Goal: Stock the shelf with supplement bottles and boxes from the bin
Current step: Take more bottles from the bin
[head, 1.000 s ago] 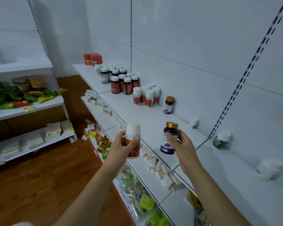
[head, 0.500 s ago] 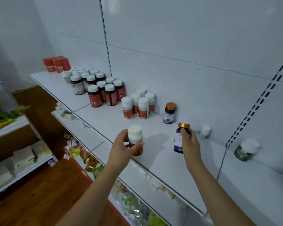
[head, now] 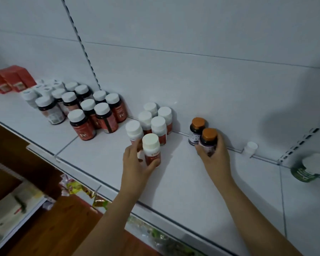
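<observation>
On the white shelf (head: 201,191), the left hand (head: 137,167) grips a white-capped red bottle (head: 151,150) near its matching cluster (head: 153,121); right of it, the right hand (head: 215,156) grips an orange-capped purple bottle (head: 208,142) beside its twin (head: 196,132).

Shelf (head: 192,191): front edge bare and passable; white-capped bottles (head: 155,121) and orange-capped bottles (head: 198,130) block the rear edge, a gap between them.
</observation>
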Available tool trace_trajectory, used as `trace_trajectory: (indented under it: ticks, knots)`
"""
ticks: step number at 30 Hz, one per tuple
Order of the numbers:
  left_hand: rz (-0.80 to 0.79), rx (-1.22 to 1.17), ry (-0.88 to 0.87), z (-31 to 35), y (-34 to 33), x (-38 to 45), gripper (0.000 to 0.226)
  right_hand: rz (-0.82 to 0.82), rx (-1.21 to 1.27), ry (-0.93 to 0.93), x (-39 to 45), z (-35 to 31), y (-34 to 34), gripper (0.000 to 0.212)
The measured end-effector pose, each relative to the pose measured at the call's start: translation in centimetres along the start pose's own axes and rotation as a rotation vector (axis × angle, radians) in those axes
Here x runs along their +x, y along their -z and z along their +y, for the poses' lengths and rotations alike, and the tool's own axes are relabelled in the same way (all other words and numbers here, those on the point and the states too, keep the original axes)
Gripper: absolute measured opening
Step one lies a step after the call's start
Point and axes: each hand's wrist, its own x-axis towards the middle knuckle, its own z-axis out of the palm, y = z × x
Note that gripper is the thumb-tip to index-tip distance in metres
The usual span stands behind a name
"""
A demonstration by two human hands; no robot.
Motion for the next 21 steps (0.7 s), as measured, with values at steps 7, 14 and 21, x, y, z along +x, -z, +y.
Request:
trace_trajectory:
  ticks: [7,14,21]
  knots:
    - [-0.09,0.22,0.138,-2.8,1.0,0.8,0.142,0.074,-0.451,0.009,-1.6,2.0,-0.9,0.063]
    - [-0.2,0.162,-0.002,-4.9,0.8,5.9,0.133,0.229,-0.725,-0.076,0.0,2.0,-2.8,0.052]
    - [-0.246,0.003,-0.12,-4.7,1.8,7.4,0.108,0.36,-0.927,-0.17,1.5,1.6,-4.1,0.057]
